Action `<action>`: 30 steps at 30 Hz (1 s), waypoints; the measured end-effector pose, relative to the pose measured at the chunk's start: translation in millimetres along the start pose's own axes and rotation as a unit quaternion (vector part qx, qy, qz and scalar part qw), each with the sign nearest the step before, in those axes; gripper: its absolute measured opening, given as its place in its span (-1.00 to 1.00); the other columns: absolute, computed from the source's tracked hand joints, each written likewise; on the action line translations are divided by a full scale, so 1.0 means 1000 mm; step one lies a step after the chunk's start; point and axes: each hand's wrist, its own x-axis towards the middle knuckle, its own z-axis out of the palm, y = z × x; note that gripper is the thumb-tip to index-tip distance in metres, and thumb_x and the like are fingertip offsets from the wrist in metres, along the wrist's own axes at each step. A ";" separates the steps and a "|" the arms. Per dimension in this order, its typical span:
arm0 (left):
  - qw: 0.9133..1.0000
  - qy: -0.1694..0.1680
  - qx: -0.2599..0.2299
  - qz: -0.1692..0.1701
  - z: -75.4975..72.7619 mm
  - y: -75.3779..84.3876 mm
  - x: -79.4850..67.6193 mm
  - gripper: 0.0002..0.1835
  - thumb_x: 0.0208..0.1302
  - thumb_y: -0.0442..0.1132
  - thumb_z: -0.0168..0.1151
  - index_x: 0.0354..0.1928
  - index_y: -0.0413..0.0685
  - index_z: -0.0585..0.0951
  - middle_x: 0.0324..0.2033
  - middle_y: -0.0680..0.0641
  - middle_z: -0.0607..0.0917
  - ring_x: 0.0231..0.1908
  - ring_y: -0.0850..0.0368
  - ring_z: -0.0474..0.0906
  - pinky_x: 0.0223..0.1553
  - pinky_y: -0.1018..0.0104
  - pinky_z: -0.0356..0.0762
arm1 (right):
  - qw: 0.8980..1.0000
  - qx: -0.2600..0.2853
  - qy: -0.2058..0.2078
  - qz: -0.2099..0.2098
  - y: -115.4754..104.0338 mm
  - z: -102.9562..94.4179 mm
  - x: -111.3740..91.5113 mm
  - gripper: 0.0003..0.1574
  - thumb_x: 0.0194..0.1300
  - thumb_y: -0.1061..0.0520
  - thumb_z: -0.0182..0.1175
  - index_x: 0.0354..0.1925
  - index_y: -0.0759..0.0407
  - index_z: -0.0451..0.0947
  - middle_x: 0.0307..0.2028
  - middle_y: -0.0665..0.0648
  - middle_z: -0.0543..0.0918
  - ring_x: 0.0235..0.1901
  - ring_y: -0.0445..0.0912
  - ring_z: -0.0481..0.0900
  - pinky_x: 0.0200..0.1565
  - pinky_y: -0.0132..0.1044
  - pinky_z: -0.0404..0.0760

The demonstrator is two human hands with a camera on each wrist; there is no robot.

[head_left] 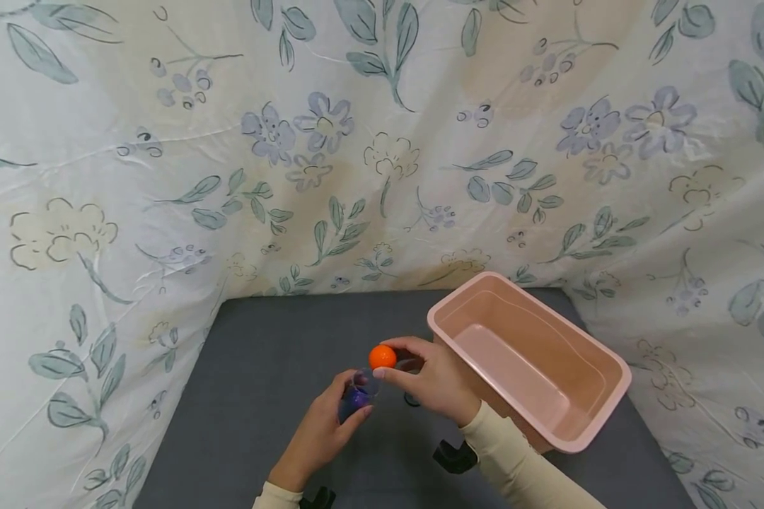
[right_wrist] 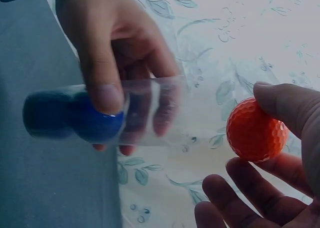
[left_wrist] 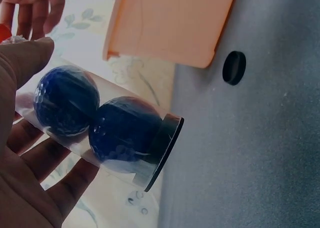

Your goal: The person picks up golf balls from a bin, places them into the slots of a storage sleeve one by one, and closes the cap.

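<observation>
My left hand (head_left: 321, 430) grips a clear plastic tube (right_wrist: 142, 100) round its side, thumb on one side and fingers on the other. Two blue golf balls (left_wrist: 122, 135) sit one after the other inside it, towards the end closed by a black cap (left_wrist: 167, 148). Between thumb and fingertips, my right hand (head_left: 444, 378) pinches an orange golf ball (head_left: 382, 356). In the right wrist view the ball is a short gap away from the tube's uncapped end. Both hands are above the dark table.
A pink rectangular bin (head_left: 535, 339) stands at the right of the dark grey table (head_left: 267, 353). A loose black cap (left_wrist: 234, 67) is on the table near the bin, partly hidden by my right hand in the head view. Floral cloth (head_left: 331, 233) surrounds the back and sides.
</observation>
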 end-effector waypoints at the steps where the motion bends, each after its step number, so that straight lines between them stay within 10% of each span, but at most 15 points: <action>1: 1.000 0.001 -0.001 0.001 0.000 0.000 0.000 -0.42 0.41 -0.04 0.37 0.37 0.11 0.39 0.18 0.10 0.64 0.10 0.28 0.64 0.18 0.10 0.67 | 1.000 0.001 0.001 -0.007 0.001 0.002 0.000 -0.47 0.27 -0.06 0.49 0.17 0.00 0.68 0.04 0.05 0.76 -0.07 -0.02 0.75 0.02 -0.10 0.76; 18: 0.999 0.021 -0.008 0.023 0.002 0.000 0.000 -0.40 0.38 -0.03 0.40 0.37 0.15 0.39 0.22 0.13 0.63 0.16 0.26 0.63 0.20 0.07 0.66 | 0.999 -0.005 -0.034 -0.012 0.015 0.022 -0.007 -0.40 0.29 -0.09 0.48 0.25 -0.05 0.62 0.06 0.02 0.74 0.00 0.00 0.70 0.03 -0.05 0.75; 30: 0.999 0.032 -0.008 -0.003 0.008 -0.007 -0.001 -0.38 0.27 -0.16 0.52 0.28 0.07 0.40 0.11 0.05 0.69 0.05 0.24 0.67 0.08 0.04 0.69 | 0.998 -0.014 0.064 -0.006 0.030 0.003 -0.002 -0.54 0.51 -0.03 0.26 0.29 0.02 0.55 -0.12 0.02 0.72 -0.18 -0.15 0.70 -0.06 -0.32 0.71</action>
